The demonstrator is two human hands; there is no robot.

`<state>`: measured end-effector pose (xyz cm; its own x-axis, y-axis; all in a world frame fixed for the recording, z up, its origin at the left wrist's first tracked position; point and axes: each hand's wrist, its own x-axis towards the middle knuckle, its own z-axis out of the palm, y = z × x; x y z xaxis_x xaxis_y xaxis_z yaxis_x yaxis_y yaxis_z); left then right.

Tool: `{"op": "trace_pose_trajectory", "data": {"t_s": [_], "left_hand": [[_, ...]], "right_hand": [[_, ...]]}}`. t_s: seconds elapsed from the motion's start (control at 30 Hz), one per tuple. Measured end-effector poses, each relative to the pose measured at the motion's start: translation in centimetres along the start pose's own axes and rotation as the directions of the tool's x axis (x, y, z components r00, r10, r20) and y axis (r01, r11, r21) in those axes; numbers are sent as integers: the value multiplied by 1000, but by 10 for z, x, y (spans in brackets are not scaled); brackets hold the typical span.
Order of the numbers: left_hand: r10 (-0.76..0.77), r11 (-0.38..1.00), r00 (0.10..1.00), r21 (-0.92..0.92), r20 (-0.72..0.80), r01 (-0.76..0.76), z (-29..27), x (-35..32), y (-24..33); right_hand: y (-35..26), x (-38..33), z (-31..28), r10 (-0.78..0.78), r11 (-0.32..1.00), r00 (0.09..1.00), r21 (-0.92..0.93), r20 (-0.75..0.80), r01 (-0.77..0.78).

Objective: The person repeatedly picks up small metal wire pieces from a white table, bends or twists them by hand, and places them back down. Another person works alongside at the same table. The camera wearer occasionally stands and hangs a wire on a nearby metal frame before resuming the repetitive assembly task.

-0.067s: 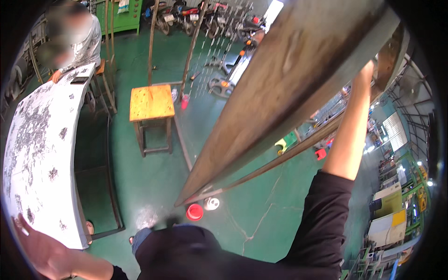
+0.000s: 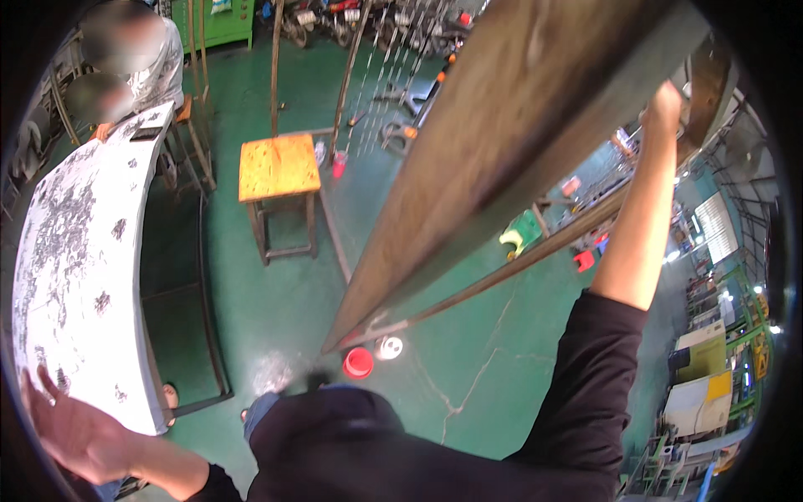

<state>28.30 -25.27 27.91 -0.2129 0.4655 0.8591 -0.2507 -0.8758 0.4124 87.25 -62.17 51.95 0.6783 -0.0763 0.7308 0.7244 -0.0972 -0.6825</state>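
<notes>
My left hand (image 2: 79, 431) is at the lower left, fingers spread, over the near edge of a long white-topped table (image 2: 79, 251). Many small dark pieces (image 2: 63, 222) lie scattered and in clumps on that top; whether the hand touches any, I cannot tell. My right hand (image 2: 665, 105) is raised at the upper right, beside a large brown metal beam (image 2: 468, 167). It looks closed like a fist next to the upper part of the metal frame (image 2: 711, 92), but what it grips is hidden.
At the table's far end sits a person (image 2: 159, 75), near a dark flat object (image 2: 145, 134). A yellow-topped stool (image 2: 279, 169) stands on the green floor. Past the beam's foot are a red bucket (image 2: 358, 363) and a white round container (image 2: 389, 347). Motorbikes (image 2: 343, 21) are parked behind.
The whole view has shifted a little, with the stool and bucket now slightly higher and further right. My left hand's fingers look more spread; my right hand stays raised by the frame.
</notes>
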Motion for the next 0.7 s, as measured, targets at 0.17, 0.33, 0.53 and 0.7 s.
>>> {"op": "trace_pose_trajectory", "data": {"t_s": [0.17,0.33,0.53,0.7], "left_hand": [[-128,986,982,124,139,111,20,-21,-55],[-534,795,835,414,133,443,-9,-73,-103],[-680,642,724,569,113,514,-59,-93,-144],[-612,697,761,600,215,391,-66,-78,-141]], "right_hand": [[9,-52,-1,3,999,1000,-45,-27,-4],[101,-209,-22,92,996,990,12,-102,-91],[272,-433,-15,465,853,875,-194,-135,-484],[373,-519,0,695,569,718,-581,-39,-582]]}}
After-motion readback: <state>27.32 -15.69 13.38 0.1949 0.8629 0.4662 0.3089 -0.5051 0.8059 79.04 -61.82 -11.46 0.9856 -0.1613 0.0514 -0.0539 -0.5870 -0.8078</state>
